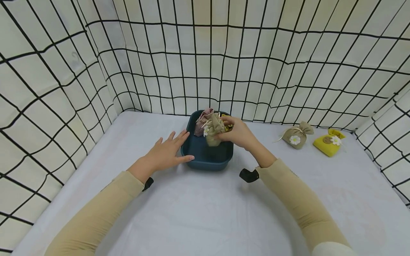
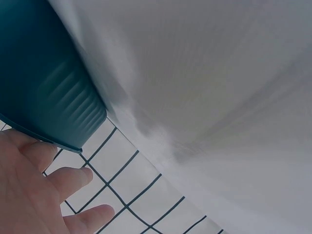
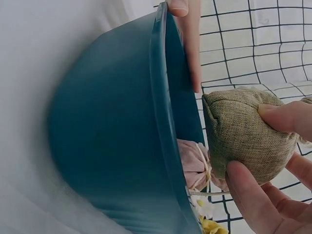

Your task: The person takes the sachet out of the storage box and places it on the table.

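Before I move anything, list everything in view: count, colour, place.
tub: 1, dark teal, on the cloth
pink pouch: 1, dusty pink, in the tub at the back
yellow item: 1, yellow, at the tub, mostly hidden, probably a pouch
held pouch: 1, tan, above the tub
tan pouch: 1, tan with white flower, right of the tub
yellow pouch: 1, yellow with white flower, far right
cloth: 1, white, under everything
walls: 3, pale with black grid, back and both sides
black wrist pieces: 2, black, at the wrists
sleeves: 2, beige, on the forearms
left hand: 1, bare, on the tub's left rim
right hand: 1, bare, gripping the held pouch
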Tool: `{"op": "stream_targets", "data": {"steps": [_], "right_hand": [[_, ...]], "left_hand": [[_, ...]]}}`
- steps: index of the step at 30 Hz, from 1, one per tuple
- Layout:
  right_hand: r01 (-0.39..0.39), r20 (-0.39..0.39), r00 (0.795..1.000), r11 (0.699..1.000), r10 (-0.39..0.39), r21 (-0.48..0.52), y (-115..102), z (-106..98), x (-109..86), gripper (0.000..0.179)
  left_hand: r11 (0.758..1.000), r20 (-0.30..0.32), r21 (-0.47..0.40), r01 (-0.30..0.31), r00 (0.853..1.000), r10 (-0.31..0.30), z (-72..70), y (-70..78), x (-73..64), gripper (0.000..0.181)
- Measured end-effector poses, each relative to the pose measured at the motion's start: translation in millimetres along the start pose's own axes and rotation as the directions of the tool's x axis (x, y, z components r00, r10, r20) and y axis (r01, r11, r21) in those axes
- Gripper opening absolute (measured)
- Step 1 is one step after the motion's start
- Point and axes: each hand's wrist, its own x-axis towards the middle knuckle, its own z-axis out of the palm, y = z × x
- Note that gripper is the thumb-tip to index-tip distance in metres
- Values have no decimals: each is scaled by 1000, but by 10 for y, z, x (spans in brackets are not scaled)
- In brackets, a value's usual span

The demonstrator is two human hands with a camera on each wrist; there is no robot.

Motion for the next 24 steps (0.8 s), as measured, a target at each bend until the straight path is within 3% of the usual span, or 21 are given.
{"op": "stream_targets", "data": {"steps": [24], "right_hand": [[-35,3,999,998,35,45,16,-252,-211,69]], "left_hand": [[1000,0,16,0,1000,0,2,3,3,99]]}}
